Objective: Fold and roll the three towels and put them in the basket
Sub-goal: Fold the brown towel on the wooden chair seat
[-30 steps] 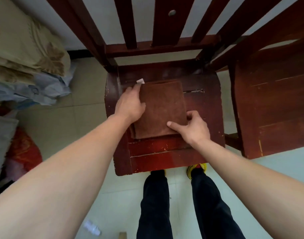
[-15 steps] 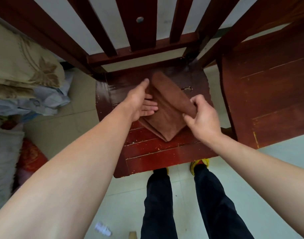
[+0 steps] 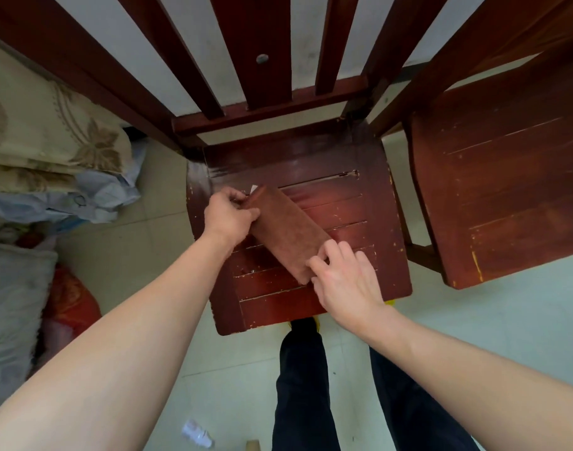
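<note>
Towel: brown terry-cloth towel (image 3: 286, 227), folded into a long narrow strip, lying diagonally on the dark red slatted wooden chair seat (image 3: 350, 203).
Left grip: left hand (image 3: 228, 216) pinches the strip's far end between thumb and curled fingers, just beside the small white label (image 3: 253, 188).
Right grip: right hand (image 3: 342, 281), fingers loosely spread, rests fingertips on the near end; it presses more than it clamps.
Step in hand: judged as squaring the strip before rolling.
Method: keep both long edges parallel; hold one end taut; roll from the other end with even pressure so the layers do not telescope.
Material: short, matte pile; soft and pliable; likely to spring open if released.
Support: lacquered, glossy seat with worn edges, firm and flat.
Adjacent: second red wooden seat (image 3: 506, 196) to the right.
Basket: not in view.
</note>
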